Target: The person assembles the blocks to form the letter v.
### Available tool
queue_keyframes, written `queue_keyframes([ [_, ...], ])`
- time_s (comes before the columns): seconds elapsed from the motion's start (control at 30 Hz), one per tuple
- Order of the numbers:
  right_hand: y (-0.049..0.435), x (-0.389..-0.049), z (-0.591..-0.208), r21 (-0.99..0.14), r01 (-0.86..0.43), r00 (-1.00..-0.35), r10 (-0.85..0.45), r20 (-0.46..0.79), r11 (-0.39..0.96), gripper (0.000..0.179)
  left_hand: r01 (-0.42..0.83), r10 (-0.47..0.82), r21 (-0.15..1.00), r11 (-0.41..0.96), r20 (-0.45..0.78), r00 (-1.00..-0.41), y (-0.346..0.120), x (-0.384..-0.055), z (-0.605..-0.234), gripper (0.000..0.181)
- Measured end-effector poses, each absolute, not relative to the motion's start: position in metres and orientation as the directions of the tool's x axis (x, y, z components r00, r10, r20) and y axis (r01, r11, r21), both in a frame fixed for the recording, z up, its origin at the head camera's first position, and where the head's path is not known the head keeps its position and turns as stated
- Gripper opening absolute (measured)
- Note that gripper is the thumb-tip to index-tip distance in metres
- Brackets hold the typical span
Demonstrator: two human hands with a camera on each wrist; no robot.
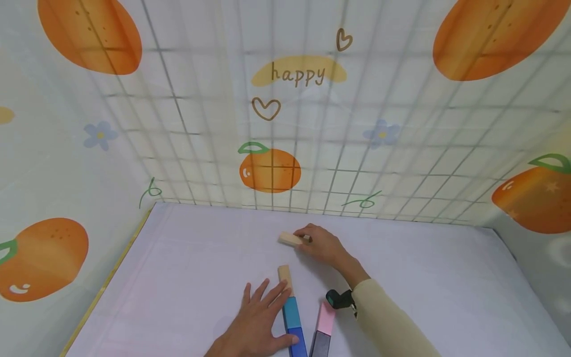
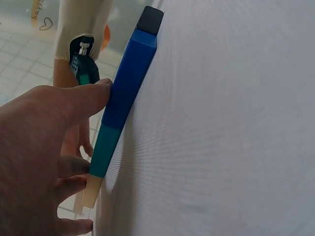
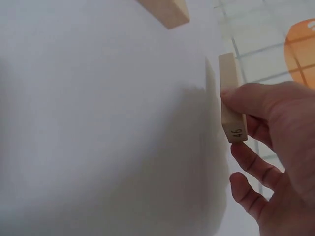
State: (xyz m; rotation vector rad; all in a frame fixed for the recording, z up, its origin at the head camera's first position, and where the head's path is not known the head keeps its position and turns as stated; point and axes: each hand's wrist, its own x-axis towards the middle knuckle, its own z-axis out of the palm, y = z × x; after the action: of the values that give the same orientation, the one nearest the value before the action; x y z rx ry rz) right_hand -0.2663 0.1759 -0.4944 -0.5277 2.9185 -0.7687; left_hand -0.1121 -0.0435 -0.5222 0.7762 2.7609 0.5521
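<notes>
A plain wooden block (image 1: 289, 239) is pinched between the thumb and fingers of my right hand (image 1: 325, 245), toward the back of the table. In the right wrist view, the number 46 shows on the end of this wooden block (image 3: 233, 113). My left hand (image 1: 256, 322) rests along a row of blocks with its fingers spread. Its fingertips touch another plain wooden block (image 1: 283, 273) at the row's far end, and its thumb touches a blue block (image 1: 297, 342). Between those two lies a teal block (image 1: 292, 313). A black block (image 2: 150, 19) continues the row past the blue one in the left wrist view.
Right of the row, a pink block (image 1: 326, 320) and a dark grey block (image 1: 320, 344) lie end to end, under the right wrist's camera (image 1: 340, 299). The white table (image 1: 192, 267) meets a grid wall with a printed cloth (image 1: 308, 198) at the back.
</notes>
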Motion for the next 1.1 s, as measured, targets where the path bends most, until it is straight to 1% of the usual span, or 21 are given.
queue_keyframes([
  [0.43, 0.204, -0.253, -0.494, -0.512, -0.293, -0.944, -0.328, 0.023, 0.808, 0.03, 0.454, 0.537, 0.409, 0.791, -0.109, -0.837, -0.043, -0.112, -0.523, 0.095],
  [0.57, 0.21, -0.249, -0.496, -0.504, -0.308, -0.942, -0.333, 0.042, 0.807, 0.031, 0.453, 0.536, 0.408, 0.793, -0.111, -0.837, -0.042, -0.112, -0.523, 0.096],
  [0.87, 0.221, -0.238, -0.496, -0.514, -0.294, -0.949, -0.312, 0.054, 0.806, 0.032, 0.446, 0.528, 0.386, 0.807, -0.136, -0.838, -0.04, -0.11, -0.517, 0.095],
  [1.1, 0.226, -0.228, -0.492, -0.506, -0.286, -0.953, -0.296, 0.064, 0.813, 0.033, 0.446, 0.527, 0.397, 0.802, -0.12, -0.841, -0.041, -0.111, -0.519, 0.096],
])
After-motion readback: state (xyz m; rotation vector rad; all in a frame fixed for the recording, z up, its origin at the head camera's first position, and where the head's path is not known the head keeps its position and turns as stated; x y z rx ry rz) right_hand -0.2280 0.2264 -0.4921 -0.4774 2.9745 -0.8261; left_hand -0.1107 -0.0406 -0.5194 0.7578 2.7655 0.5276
